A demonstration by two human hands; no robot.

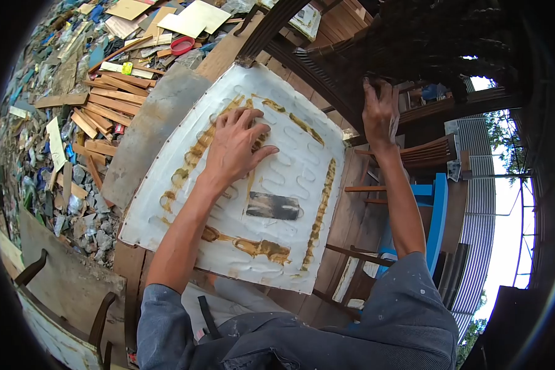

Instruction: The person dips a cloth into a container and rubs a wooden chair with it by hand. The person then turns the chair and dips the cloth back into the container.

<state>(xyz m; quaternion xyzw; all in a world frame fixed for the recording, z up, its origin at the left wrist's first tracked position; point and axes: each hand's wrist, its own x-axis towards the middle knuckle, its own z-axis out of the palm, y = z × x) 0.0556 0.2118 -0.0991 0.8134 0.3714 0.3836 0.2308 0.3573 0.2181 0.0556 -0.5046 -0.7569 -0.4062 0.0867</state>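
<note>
A chair seat point(283, 166) covered in white sheeting, with wavy spring shapes showing through and streaks of yellow-brown glue, lies in front of me. My left hand point(237, 139) rests on its upper left part, fingers spread and holding nothing. A dark, smeared rectangular piece point(273, 205) lies lower on the seat. Beyond the seat rises a dark wooden chair back point(317, 77). My right hand point(381, 114) is against this chair back, its fingers bent and closed. A thin pale edge shows beside the palm; what it is I cannot make out.
Wood offcuts point(114, 102), rubble and plastic scraps cover the ground at left, beside a grey board point(151, 135). A red ring-shaped object point(182, 45) lies among them. A blue frame point(438, 216) and other wooden chairs stand at right. Another white-seated chair point(58, 333) is at lower left.
</note>
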